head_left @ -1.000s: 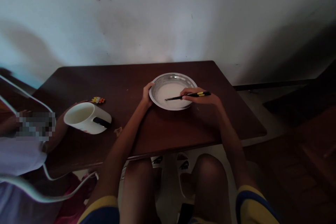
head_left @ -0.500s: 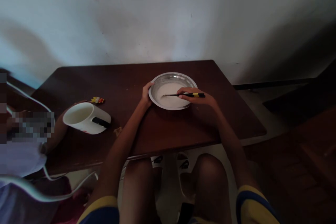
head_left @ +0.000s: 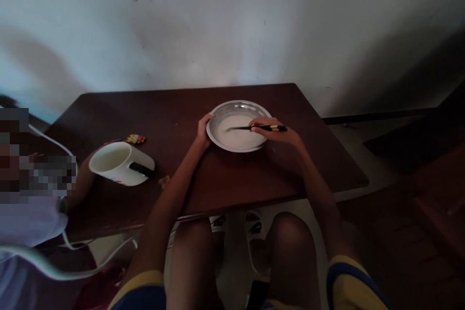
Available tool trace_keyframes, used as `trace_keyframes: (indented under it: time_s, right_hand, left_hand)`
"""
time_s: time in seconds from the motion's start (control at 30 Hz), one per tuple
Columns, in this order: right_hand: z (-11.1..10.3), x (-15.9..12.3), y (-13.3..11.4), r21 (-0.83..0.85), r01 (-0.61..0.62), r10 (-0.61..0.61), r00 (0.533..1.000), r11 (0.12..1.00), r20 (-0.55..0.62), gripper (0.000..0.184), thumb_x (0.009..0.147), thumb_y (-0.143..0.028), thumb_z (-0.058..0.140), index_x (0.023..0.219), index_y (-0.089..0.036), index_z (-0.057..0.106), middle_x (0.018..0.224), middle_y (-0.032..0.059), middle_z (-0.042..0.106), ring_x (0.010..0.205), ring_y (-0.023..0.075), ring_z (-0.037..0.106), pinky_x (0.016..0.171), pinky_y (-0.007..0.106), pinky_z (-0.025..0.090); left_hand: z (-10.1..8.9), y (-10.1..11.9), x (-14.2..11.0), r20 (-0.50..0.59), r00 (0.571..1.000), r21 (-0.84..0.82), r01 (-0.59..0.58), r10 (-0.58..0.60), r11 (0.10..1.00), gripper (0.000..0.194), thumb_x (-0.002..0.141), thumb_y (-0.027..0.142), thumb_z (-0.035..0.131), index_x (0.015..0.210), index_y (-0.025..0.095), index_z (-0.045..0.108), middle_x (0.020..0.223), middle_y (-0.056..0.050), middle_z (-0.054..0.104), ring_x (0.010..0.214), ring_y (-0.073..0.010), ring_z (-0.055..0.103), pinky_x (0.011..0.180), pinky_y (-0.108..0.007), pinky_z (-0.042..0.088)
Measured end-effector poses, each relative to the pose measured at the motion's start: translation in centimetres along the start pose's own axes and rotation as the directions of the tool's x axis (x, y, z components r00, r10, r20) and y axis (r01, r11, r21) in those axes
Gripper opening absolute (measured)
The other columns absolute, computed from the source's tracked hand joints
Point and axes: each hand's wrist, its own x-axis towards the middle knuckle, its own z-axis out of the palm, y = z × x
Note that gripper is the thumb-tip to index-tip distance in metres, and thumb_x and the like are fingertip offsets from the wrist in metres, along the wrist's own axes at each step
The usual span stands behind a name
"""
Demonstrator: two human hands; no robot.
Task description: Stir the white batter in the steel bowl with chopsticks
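Observation:
A shallow metal bowl [head_left: 238, 105] stands on the dark brown table [head_left: 225, 179], holding a pale, milky mixture [head_left: 236, 139]. My left hand [head_left: 204, 131] grips the bowl's left rim, its thumb on the edge. Over the bowl's right side, my right hand [head_left: 271, 130] is closed around dark chopsticks [head_left: 278, 128] with gold bands at the upper end; whether it is one stick or a pair I cannot tell. Their far tip dips into the mixture near the middle of the bowl.
A white pitcher [head_left: 121, 164] with a black handle stands at the left, with a small yellow-and-red toy figure [head_left: 135, 139] behind it. Another person [head_left: 31, 218] sits at the far left, an arm behind the pitcher. White cables [head_left: 72, 273] hang there. A wall rises behind the table.
My right hand has shifted slightly up and right with the chopsticks, and their tip has moved a little through the mixture. My left hand stays on the rim. The person at left leans slightly inward.

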Motion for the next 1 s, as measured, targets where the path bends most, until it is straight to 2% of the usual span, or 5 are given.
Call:
trace_keyframes:
  time_s: [0.13, 0.33, 0.57, 0.8, 1.0]
  right_hand:
    - [-2.3, -1.3, 2.1, -0.091, -0.125, 0.112, 0.984, 0.988, -0.138, 0.025, 0.100, -0.042, 0.060, 0.104, -0.026, 0.078, 0.111, 0.0090, 0.081, 0.116, 0.0322, 0.072, 0.108, 0.052, 0.053]
    - [-1.0, -1.0, 0.2, 0.096, 0.026, -0.034, 0.996, 0.995, 0.078, 0.037, 0.100, -0.054, 0.059, 0.107, -0.024, 0.080, 0.109, 0.0078, 0.082, 0.112, 0.0279, 0.073, 0.104, 0.044, 0.056]
    - [-1.6, -0.9, 1.7, -0.065, -0.124, 0.112, 0.978, 0.990, -0.175, 0.022, 0.098, -0.039, 0.059, 0.099, -0.025, 0.077, 0.105, 0.0071, 0.081, 0.109, 0.0282, 0.073, 0.104, 0.045, 0.053]
    - [-1.1, -0.9, -0.7, 0.092, 0.014, -0.027, 0.991, 0.996, 0.135, 0.036, 0.100, -0.051, 0.059, 0.105, -0.022, 0.079, 0.104, 0.0086, 0.082, 0.102, 0.0263, 0.073, 0.095, 0.041, 0.055]
    - [-0.3, -0.3, 0.8, -0.098, -0.074, 0.057, 0.984, 0.992, -0.167, 0.026, 0.097, -0.036, 0.057, 0.105, -0.023, 0.078, 0.111, 0.0091, 0.082, 0.110, 0.0285, 0.074, 0.101, 0.042, 0.053]
  left_hand:
    - [-0.2, -0.3, 0.2, 0.013, 1.000, 0.004, 0.004, -0.004, 1.000, 0.020, 0.071, 0.038, 0.078, 0.077, 0.021, 0.069, 0.081, -0.009, 0.079, 0.105, -0.0387, 0.079, 0.088, -0.044, 0.065]
    - [-0.5, -0.6, 0.5, 0.001, 1.000, 0.000, -0.013, 0.013, 1.000, 0.018, 0.072, 0.037, 0.077, 0.079, 0.022, 0.070, 0.079, -0.008, 0.079, 0.105, -0.0389, 0.079, 0.086, -0.044, 0.065]
    - [-0.3, -0.3, 0.3, -0.009, 1.000, -0.003, 0.006, -0.006, 1.000, 0.013, 0.070, 0.032, 0.075, 0.076, 0.021, 0.071, 0.078, -0.009, 0.079, 0.107, -0.0391, 0.078, 0.088, -0.044, 0.065]
    - [-0.4, -0.4, 0.4, -0.016, 1.000, -0.007, -0.020, 0.020, 1.000, 0.011, 0.071, 0.031, 0.075, 0.073, 0.022, 0.069, 0.077, -0.008, 0.078, 0.107, -0.0384, 0.078, 0.085, -0.042, 0.065]
    - [-0.6, -0.6, 0.7, 0.013, 1.000, -0.012, -0.005, 0.005, 1.000, 0.015, 0.071, 0.034, 0.076, 0.074, 0.021, 0.070, 0.077, -0.007, 0.078, 0.104, -0.0370, 0.079, 0.085, -0.040, 0.065]
